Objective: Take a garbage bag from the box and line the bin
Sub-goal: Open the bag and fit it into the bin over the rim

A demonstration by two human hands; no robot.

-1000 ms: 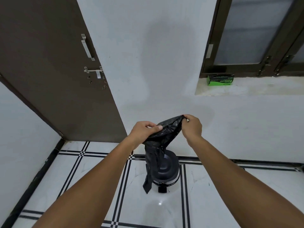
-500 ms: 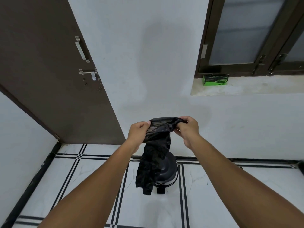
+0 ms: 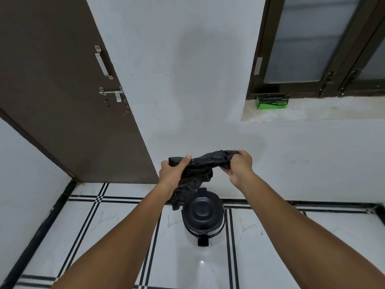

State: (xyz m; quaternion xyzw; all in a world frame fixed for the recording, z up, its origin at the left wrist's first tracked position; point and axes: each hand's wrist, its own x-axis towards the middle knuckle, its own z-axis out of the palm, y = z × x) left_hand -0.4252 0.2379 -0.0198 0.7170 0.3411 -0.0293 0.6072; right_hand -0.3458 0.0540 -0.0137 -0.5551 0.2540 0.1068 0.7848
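- We are at the opening-out step: our left hand (image 3: 173,174) and right hand (image 3: 239,166) hold a black garbage bag (image 3: 205,163) up in front of us, stretched between them, so the bag is out of its box but not yet in the bin.
- The left grip is clamped on the bag's left end, thumb over the top of a still-folded part; the right grip is closed round the bunched right end. The rest of the bag hangs crumpled below the left hand, its lowest tail beside the bin's lid.
- The next move, as we judge it, calls for finding the bag's mouth and parting its two layers, which thin film tends to resist; we cannot tell from here which end is the open one.
- Below the hands stands the black pedal bin (image 3: 202,215), lid shut, its foot pedal (image 3: 203,242) pointing toward us. Lining it will call for raising that lid, likely by foot since both hands are taken.
- The bin sits on a glossy white tiled floor (image 3: 291,236) with black inlay lines, close to the white wall (image 3: 187,80).
- Farther off, a brown door (image 3: 62,90) with a metal handle and latch stands at left.
- At right, the green garbage bag box (image 3: 271,102) lies on the window ledge (image 3: 333,109), well apart from the bin, under a dark-framed window (image 3: 308,38).
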